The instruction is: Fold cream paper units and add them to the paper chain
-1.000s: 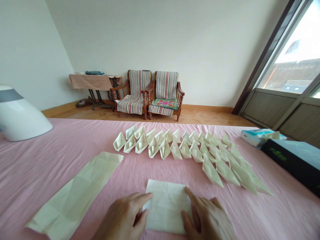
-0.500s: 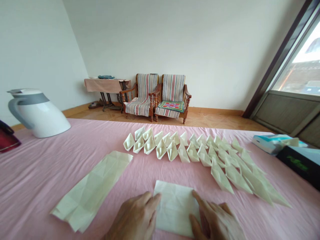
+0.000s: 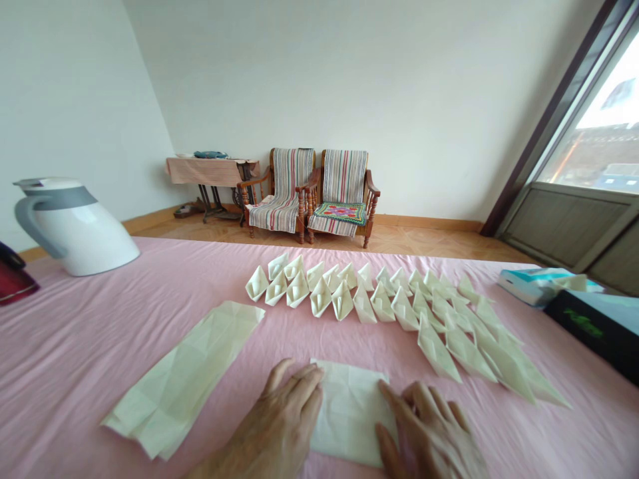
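On my feed from the head camera, both hands press a folded square of cream paper (image 3: 352,412) flat against the pink cloth (image 3: 100,332) at the near edge of the table. The left hand (image 3: 279,426) lies palm down on the square's left edge, fingers extended and close together, gripping nothing. The right hand (image 3: 429,432) rests on the square's right edge, fingers splayed and flat, thumb on the paper, likewise closed on nothing. Beyond the square, I count two ragged rows of folded paper boats (image 3: 379,303) running from straight behind it away to its right. To the square's left, apart from it, lies a long creased stack of paper sheets (image 3: 187,376), set at a slant. Far to the square's left and behind stands a white jug (image 3: 74,226); far to its right sit a teal tissue pack (image 3: 539,285) and, touching or just beside it, a dark box (image 3: 594,329).
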`<state>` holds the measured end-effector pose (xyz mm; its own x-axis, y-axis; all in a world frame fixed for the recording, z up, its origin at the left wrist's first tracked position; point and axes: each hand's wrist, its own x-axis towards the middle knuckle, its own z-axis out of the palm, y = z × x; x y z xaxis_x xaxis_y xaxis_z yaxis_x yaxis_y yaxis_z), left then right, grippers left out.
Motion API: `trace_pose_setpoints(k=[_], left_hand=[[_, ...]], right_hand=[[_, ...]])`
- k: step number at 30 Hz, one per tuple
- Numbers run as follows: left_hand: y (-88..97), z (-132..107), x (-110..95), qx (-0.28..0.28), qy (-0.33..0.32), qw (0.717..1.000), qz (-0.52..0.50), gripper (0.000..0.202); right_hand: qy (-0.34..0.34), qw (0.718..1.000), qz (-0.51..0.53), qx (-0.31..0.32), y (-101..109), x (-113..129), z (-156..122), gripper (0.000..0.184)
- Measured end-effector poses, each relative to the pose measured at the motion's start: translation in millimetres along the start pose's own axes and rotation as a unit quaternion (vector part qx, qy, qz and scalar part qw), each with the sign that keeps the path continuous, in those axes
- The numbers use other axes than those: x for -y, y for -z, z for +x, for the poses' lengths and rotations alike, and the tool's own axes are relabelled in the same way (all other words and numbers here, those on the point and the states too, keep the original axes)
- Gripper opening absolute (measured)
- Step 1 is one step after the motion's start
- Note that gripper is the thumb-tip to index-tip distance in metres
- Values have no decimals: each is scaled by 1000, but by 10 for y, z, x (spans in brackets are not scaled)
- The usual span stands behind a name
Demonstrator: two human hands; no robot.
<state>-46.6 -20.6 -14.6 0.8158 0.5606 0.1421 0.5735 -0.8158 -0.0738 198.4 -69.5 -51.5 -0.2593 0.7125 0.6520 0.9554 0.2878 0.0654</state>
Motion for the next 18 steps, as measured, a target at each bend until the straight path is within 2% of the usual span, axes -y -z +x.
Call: trace_pose_setpoints(k=[2, 4, 8, 14, 18], left_hand=[[-21, 3, 5, 3, 2, 1000, -2, 30], [-21, 8, 2, 2, 9, 1000, -10, 27], [61, 29, -18, 1, 32, 996, -86, 24], [216, 73, 34, 27, 85, 978, -187, 43], [267, 60, 130, 58, 99, 961, -251, 54]], right_hand=[[17, 999, 0, -29, 35, 10, 53, 27], [61, 997, 9, -49, 46, 18, 95, 25], [144, 988, 29, -44, 20, 15, 126, 33], [155, 985, 40, -58, 5, 42, 87, 25], [190, 980, 50, -40, 14, 101, 68, 39]])
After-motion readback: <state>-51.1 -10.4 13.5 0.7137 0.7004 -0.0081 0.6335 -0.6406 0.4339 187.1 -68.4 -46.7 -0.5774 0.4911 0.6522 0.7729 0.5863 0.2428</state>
